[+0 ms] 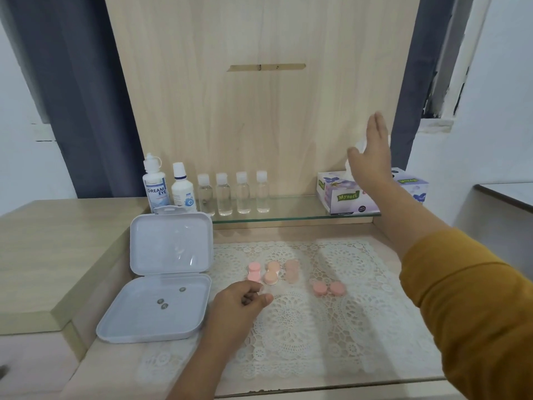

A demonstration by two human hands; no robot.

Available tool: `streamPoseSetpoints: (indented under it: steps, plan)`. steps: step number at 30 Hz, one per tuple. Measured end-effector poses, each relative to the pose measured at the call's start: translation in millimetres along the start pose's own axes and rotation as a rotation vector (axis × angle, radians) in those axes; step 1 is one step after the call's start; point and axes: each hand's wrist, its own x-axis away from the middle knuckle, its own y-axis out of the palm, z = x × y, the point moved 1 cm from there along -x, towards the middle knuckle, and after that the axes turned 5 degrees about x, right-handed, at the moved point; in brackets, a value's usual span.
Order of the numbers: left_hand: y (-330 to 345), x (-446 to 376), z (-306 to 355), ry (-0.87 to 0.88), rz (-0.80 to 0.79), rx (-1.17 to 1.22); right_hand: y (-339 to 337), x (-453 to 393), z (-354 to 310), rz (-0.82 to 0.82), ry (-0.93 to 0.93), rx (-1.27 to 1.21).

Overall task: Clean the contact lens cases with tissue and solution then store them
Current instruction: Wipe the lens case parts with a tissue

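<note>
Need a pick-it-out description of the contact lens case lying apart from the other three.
Start at the white lace mat on the wooden counter. Three lens cases stand in a tight row near its left side, lengthwise to the viewer. The target is the pink contact lens case right of them, alone, lying sideways.

I read "DREAM EYE" on the white plastic solution bottle [156, 183], and "Mysoft" in green on the lilac cardboard tissue box [350, 197]; smaller print is illegible.
</note>
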Motion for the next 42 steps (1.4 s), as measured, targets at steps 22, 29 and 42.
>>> streamPoseSetpoints:
  steps: [22,29,42]
  plan:
    - [-0.3,-1.1,0.7,-0.019,0.007,-0.006,17.8,6.7,37.2,0.025,0.19,0.349]
    - [-0.5,-1.9,-0.7,-0.019,0.01,-0.012,11.6,15.0,25.2,0.1,0.248,0.02]
    - [-0.9,-1.4,2.0,-0.004,-0.01,-0.024,-8.1,-0.9,-6.8,0.237,0.05,-0.24]
